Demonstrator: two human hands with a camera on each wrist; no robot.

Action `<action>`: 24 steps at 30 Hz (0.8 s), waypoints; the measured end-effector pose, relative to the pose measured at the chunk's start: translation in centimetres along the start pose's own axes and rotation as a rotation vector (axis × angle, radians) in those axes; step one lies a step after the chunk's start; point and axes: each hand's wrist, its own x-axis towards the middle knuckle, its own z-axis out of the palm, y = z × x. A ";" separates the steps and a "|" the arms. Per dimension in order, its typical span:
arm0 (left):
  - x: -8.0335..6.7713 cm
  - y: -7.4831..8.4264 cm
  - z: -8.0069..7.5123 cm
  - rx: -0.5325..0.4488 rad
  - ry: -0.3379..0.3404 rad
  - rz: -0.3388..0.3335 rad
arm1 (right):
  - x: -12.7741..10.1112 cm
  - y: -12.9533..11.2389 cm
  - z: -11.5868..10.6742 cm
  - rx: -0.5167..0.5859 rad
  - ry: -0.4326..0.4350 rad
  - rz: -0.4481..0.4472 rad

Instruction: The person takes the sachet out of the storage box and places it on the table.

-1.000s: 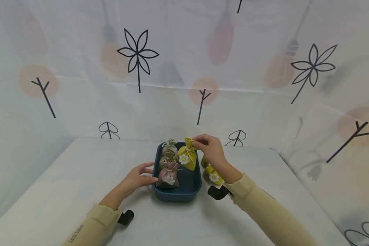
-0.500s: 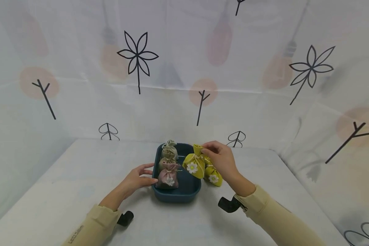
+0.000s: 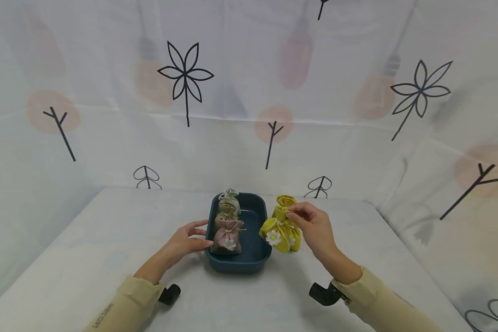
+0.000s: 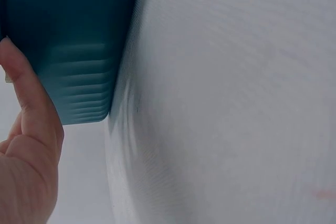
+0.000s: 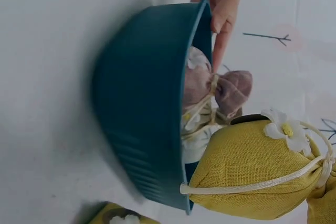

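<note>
My right hand (image 3: pixel 313 228) pinches the gathered neck of a yellow drawstring pouch (image 3: pixel 269 228) with a white flower. This pouch hangs by the right rim of the blue bin (image 3: pixel 238 266), in front of another yellow pouch (image 3: pixel 295 237); it looms large in the right wrist view (image 5: pixel 247 171). My left hand (image 3: pixel 186 240) touches the bin's left side, its fingers fairly straight; the left wrist view shows the thumb (image 4: pixel 26 80) against the outer wall. Inside the bin, a pink pouch (image 3: pixel 225 240), an olive pouch (image 3: pixel 227 212) and a grey-green pouch (image 3: pixel 229 200) line the left side.
A pale cloth covers the table (image 3: pixel 182 295), with a patterned curtain (image 3: pixel 232 147) behind it. Black wrist cameras sit below the left cuff (image 3: pixel 170 295) and the right cuff (image 3: pixel 325 294). Part of a yellow pouch (image 5: pixel 123 216) shows low in the right wrist view.
My right hand has carried the yellow pouch rightward and down, from over the bin to its right rim beside the other yellow. The left hand and the bin stay put.
</note>
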 end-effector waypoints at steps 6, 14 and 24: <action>0.1 -0.1 0.0 0.000 -0.008 -0.003 | -0.7 0.8 -0.8 -0.022 0.015 -0.022; 0.0 0.1 0.0 0.014 0.009 -0.013 | -1.9 1.4 -1.9 -0.001 0.022 -0.012; 0.0 0.1 0.0 -0.006 0.001 -0.005 | -3.2 3.0 -3.7 -0.072 0.061 -0.013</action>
